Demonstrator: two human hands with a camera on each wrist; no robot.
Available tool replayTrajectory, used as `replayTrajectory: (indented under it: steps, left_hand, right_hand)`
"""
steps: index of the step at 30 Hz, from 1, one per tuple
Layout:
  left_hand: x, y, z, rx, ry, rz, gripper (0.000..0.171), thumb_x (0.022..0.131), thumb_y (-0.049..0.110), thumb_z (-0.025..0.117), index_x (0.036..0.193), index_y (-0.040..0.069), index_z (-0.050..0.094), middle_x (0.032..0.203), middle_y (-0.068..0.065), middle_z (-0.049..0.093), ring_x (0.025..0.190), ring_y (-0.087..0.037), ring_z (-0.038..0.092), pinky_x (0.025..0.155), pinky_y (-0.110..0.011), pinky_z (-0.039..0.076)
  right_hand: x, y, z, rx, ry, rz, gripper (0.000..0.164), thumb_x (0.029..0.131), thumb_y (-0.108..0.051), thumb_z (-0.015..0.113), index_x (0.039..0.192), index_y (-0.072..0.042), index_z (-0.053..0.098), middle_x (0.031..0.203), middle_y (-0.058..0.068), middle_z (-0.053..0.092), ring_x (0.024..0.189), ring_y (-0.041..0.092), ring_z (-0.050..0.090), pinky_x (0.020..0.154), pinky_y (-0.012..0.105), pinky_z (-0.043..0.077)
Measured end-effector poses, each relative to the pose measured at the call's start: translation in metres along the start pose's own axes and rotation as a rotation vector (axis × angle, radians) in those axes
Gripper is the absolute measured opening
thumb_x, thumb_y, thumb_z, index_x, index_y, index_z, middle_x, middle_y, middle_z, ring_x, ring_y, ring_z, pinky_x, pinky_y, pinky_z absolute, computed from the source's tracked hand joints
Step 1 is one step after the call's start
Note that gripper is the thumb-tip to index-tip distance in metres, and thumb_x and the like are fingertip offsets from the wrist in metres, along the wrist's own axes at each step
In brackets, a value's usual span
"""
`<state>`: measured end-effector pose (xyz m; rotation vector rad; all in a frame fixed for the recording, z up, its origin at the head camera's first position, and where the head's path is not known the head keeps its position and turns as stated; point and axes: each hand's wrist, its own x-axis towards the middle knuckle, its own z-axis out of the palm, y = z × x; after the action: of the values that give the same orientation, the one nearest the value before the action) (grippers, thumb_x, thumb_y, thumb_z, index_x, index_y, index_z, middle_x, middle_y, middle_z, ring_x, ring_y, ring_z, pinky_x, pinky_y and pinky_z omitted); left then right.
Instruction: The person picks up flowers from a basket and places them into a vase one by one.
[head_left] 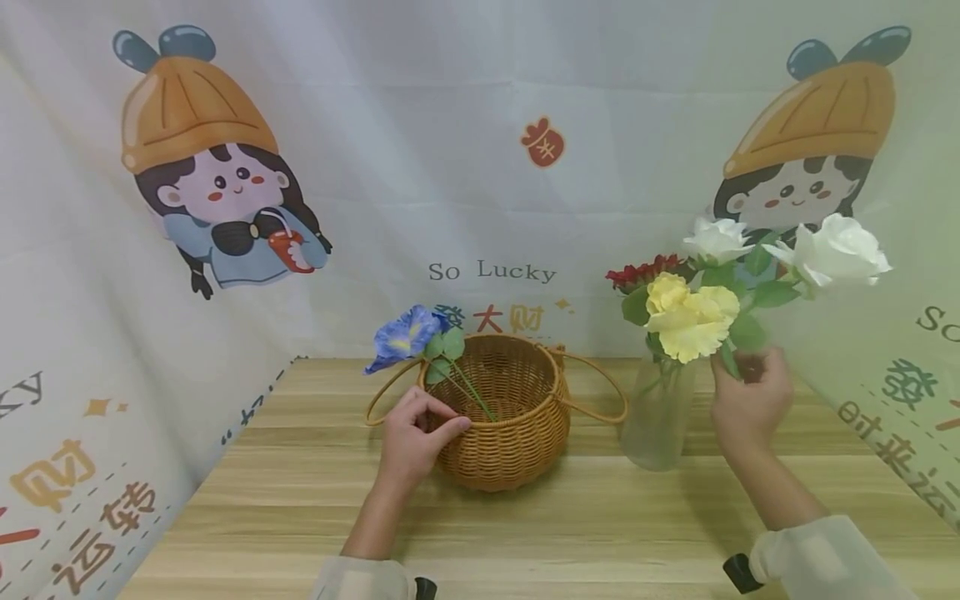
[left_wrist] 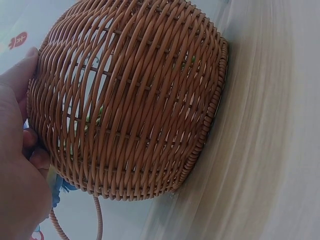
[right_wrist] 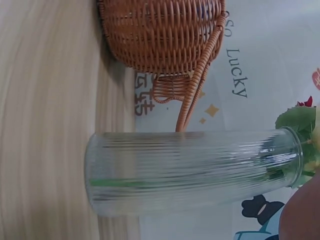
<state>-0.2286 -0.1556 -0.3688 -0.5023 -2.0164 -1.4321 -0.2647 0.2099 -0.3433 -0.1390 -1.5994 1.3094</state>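
My left hand [head_left: 411,437] pinches the near left rim of a round brown wicker basket [head_left: 504,454] between thumb and fingers. A blue flower [head_left: 408,337] leans out over the basket's left side, its green stem inside. To the right stands a clear ribbed glass vase [right_wrist: 195,165] with a yellow flower [head_left: 692,317], a dark red flower [head_left: 647,273] and a white rose [head_left: 718,240] at its mouth. Right beside those blooms, my right hand [head_left: 752,404] has curled fingers at the leafy stem of a larger white rose [head_left: 840,250]. The hand hides part of that stem.
Two thin wicker handles [head_left: 600,412] hang out at the basket's sides, the right one reaching close to the vase. Everything stands on a light wood-grain table [head_left: 592,533]. A printed white cloth [head_left: 420,167] hangs behind and along both sides.
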Motion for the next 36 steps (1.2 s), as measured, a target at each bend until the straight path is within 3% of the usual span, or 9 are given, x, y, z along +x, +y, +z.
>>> replayTrajectory:
  steps: [7,11,16,24,36]
  left_hand:
    - [0.0,-0.002,0.0,-0.009,0.002,0.003,0.015,0.073,0.003,0.084,0.074,0.003,0.069,0.07,-0.021,0.045,0.058,-0.017,0.034,0.054,-0.025,0.03]
    - [0.0,-0.002,0.0,-0.01,0.001,0.001,0.015,0.073,0.003,0.084,0.074,0.003,0.069,0.07,-0.021,0.046,0.058,-0.017,0.035,0.054,-0.025,0.031]
    - [0.001,-0.001,0.0,-0.015,0.007,-0.006,0.015,0.073,0.003,0.084,0.074,0.003,0.069,0.07,-0.022,0.046,0.058,-0.017,0.035,0.054,-0.026,0.031]
    - [0.001,0.0,0.0,-0.014,0.007,-0.01,0.015,0.073,0.003,0.084,0.073,0.003,0.069,0.07,-0.021,0.046,0.059,-0.016,0.035,0.054,-0.025,0.031]
    - [0.0,-0.001,0.001,-0.001,0.006,-0.007,0.015,0.073,0.004,0.084,0.074,0.003,0.069,0.07,-0.02,0.046,0.059,-0.014,0.034,0.054,-0.025,0.031]
  right_hand:
    - [-0.004,0.004,-0.01,-0.009,-0.09,0.039,0.015,0.086,-0.002,0.067,0.099,-0.005,0.06,0.091,-0.011,0.057,0.081,0.005,0.057,0.076,0.018,0.046]
    - [-0.007,0.009,-0.016,-0.043,-0.135,0.068,0.015,0.086,-0.005,0.068,0.098,-0.006,0.059,0.089,-0.011,0.056,0.079,0.004,0.057,0.072,0.015,0.046]
    - [-0.012,0.012,-0.023,-0.083,-0.179,0.019,0.022,0.087,-0.004,0.067,0.102,0.005,0.055,0.089,-0.012,0.055,0.081,0.005,0.057,0.073,0.015,0.046]
    - [-0.02,0.014,-0.031,-0.091,-0.213,0.005,0.027,0.088,-0.002,0.067,0.112,0.005,0.057,0.092,-0.013,0.055,0.084,0.002,0.056,0.075,0.013,0.045]
    - [-0.025,0.019,-0.037,-0.072,-0.221,-0.08,0.027,0.083,0.007,0.068,0.108,0.008,0.059,0.087,-0.009,0.057,0.079,0.0,0.056,0.075,0.011,0.045]
